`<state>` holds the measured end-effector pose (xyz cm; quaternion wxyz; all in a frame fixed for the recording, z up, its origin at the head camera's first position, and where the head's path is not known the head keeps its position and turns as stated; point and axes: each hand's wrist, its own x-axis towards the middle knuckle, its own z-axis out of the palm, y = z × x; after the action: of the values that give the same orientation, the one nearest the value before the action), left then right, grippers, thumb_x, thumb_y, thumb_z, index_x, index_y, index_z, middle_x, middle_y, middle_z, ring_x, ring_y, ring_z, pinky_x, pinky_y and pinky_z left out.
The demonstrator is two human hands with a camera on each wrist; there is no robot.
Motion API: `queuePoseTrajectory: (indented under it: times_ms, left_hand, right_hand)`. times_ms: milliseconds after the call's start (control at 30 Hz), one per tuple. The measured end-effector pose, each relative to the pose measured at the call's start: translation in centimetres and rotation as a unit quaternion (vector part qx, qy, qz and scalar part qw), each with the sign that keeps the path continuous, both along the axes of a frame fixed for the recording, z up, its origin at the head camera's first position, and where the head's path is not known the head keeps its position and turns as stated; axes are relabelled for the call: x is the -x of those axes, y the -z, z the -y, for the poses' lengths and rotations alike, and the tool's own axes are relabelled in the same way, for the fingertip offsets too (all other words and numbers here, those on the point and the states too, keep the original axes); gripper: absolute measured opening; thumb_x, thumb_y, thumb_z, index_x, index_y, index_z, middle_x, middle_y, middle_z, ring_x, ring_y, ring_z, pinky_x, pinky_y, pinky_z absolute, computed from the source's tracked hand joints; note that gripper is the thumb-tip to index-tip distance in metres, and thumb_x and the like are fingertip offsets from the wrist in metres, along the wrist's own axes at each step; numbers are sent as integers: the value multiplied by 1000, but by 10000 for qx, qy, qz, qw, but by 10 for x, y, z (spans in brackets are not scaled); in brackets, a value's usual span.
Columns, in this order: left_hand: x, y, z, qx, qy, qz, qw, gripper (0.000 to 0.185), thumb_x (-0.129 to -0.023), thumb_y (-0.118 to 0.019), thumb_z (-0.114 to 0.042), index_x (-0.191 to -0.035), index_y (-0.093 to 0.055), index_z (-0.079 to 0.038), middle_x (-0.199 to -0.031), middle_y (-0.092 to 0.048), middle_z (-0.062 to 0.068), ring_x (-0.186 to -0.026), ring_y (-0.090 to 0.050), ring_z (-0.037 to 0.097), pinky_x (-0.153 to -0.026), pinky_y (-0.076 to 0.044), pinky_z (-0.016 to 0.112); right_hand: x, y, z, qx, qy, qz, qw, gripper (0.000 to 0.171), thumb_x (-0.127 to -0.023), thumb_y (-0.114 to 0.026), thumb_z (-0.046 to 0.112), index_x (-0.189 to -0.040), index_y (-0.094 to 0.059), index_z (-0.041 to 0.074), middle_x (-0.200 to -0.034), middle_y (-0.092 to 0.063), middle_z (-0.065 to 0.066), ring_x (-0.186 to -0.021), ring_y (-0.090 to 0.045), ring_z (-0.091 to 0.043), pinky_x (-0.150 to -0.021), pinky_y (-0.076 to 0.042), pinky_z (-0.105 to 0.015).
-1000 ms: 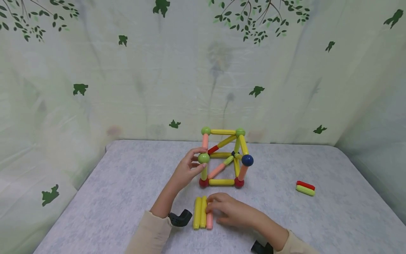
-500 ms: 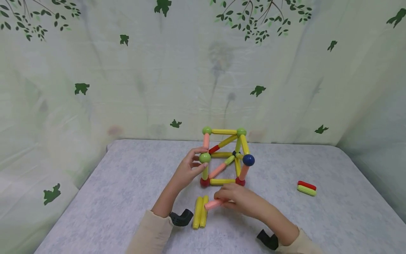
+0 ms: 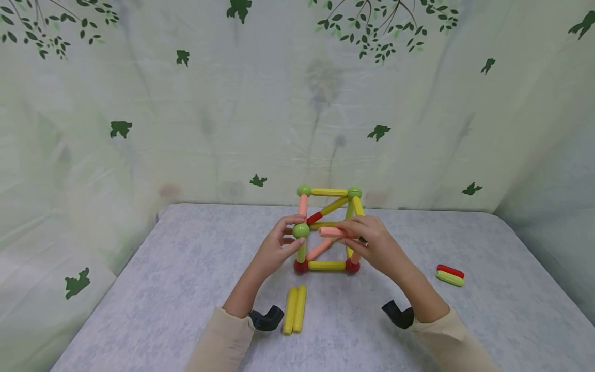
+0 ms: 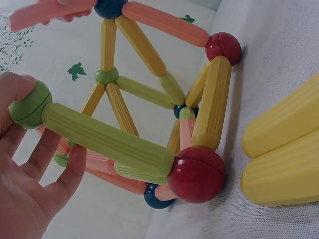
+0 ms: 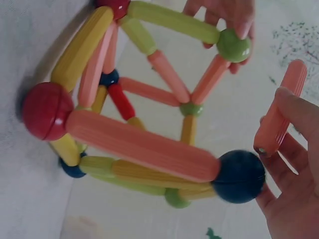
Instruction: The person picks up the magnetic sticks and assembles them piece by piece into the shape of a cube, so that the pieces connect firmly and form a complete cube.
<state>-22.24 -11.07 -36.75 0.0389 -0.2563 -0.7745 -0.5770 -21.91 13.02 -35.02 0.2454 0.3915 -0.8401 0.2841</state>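
Head view: the right hand [image 3: 372, 245] pinches a pink stick [image 3: 332, 232], holding it level at the top front of the cube [image 3: 327, 230] of sticks and balls on the table [image 3: 186, 268]. The left hand [image 3: 274, 248] pinches the green ball [image 3: 300, 230] at the front corner.

The left hand [image 3: 275, 249] pinches the frame's [image 3: 327, 230] green ball [image 3: 300, 230]. The right hand [image 3: 372, 245] holds a pink rod [image 3: 332, 232] level at its 3 o'clock. Two yellow rods [image 3: 295, 309] lie at 6 o'clock on the counter [image 3: 139, 289].
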Motion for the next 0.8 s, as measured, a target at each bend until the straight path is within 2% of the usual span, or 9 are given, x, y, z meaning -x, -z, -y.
queuePoseTrajectory:
  times_ms: [133,267,533,700,800]
  left_hand:
    - [1,1,0,-35,26,38,10000,38,-87,-58,-2,-122,-43,1,-130,-41,14,-99,-49,27,-82,-43,41]
    - [3,4,1,-92,54,72,9999,39,-87,-58,-3,-122,-43,0,-130,-41,13,-98,-50,26,-82,-43,40]
    - [19,28,6,-203,34,34,9998,38,-86,-61,-12,-121,-46,-13,-130,-42,0,-97,-50,21,-80,-44,38]
    - [20,29,6,-274,71,-42,9996,37,-87,-61,-15,-121,-46,-13,-130,-42,0,-96,-50,21,-79,-45,39]
    - [19,27,6,-275,86,-44,9996,38,-87,-61,-12,-121,-45,-10,-131,-42,3,-95,-50,22,-79,-45,38]
  right_hand:
    - [4,8,-1,37,173,246,9995,38,-69,-76,12,-106,-66,11,-93,-60,1,-85,-50,-17,-72,-44,-34]
    - [4,14,5,-37,407,287,9988,37,-69,-76,13,-105,-66,10,-93,-60,-1,-85,-50,-19,-71,-46,-32]
    - [5,20,22,-88,998,-343,9944,35,-69,-77,14,-102,-66,12,-86,-58,-1,-76,-50,-19,-71,-43,-35]
    - [6,22,28,-170,1140,-628,9913,30,-70,-78,14,-97,-67,9,-84,-59,-1,-72,-51,-18,-71,-42,-38]
    - [6,22,29,-182,1140,-643,9912,30,-70,-77,15,-97,-66,9,-85,-59,-2,-73,-52,-18,-72,-42,-39]
